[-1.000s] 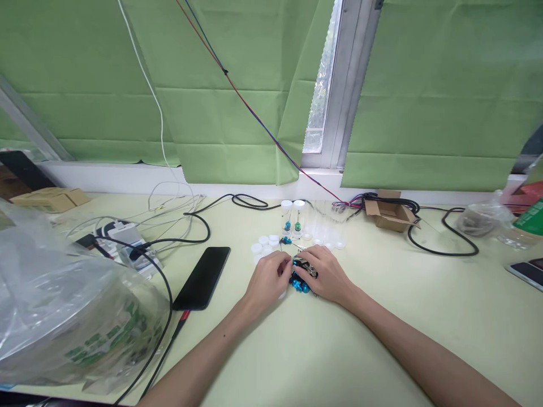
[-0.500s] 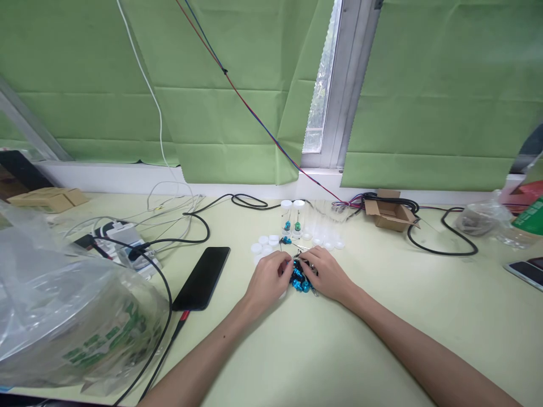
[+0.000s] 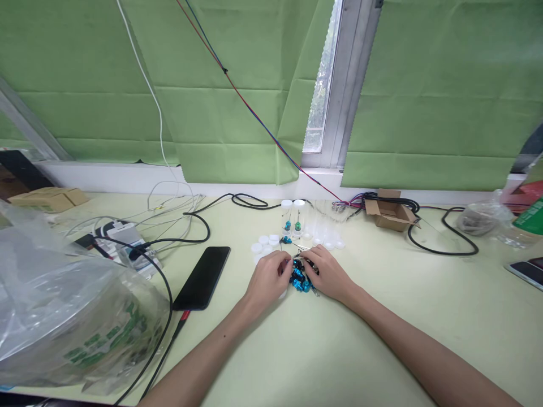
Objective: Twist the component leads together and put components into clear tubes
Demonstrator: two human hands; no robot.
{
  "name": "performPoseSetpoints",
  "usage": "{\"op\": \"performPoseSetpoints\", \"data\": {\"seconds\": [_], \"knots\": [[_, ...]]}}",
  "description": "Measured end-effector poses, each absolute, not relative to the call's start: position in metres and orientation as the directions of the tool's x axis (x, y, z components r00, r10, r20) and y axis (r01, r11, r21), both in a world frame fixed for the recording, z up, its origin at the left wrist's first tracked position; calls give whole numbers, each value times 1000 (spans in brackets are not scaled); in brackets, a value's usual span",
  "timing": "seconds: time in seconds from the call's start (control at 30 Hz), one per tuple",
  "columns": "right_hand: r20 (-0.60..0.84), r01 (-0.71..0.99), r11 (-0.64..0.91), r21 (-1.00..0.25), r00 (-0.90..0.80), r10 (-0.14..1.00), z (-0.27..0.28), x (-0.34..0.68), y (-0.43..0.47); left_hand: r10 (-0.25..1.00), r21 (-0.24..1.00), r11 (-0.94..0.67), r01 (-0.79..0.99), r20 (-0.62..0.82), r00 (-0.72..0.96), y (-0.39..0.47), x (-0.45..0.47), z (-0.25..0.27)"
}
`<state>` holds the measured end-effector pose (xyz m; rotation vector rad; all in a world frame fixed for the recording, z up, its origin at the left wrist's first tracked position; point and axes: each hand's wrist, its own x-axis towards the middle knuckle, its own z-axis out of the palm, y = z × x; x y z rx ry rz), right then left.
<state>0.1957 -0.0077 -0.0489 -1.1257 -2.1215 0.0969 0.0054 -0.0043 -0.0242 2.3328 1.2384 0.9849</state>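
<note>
Left hand (image 3: 268,278) and right hand (image 3: 328,273) flank blue parts (image 3: 298,281), 2 vials (image 3: 297,217) behind. What the curled fingers (image 3: 286,265) pinch, I cannot tell.

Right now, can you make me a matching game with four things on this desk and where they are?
Things
1. heap of small blue-and-black parts
2. flat black rectangular phone
3. open brown cardboard box
4. clear white-capped tube with a green piece

Places
A. beside coiled black cables
B. between the left hand and right hand
C. just right of a similar tube with a blue piece
D. between the crinkled clear plastic bag and left forearm

Pairs: 1-B, 2-D, 3-A, 4-C
</note>
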Motion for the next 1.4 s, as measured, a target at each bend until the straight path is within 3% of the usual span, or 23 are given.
{"op": "performPoseSetpoints", "data": {"seconds": [0.47, 0.8, 1.4], "knots": [[568, 650, 685, -329, -443, 694, -40, 193, -15, 866, 538, -485, 690, 408, 290, -2, 3, -23], [578, 643, 700, -311, -457, 676, -43, 193, -14, 781, 486, -625, 611, 392, 486, -2, 3, -25], [601, 666, 653, -360, -369, 709, -54, 193, -10, 827, 546, -562, 622, 351, 439, 2, 2, -35]]}}
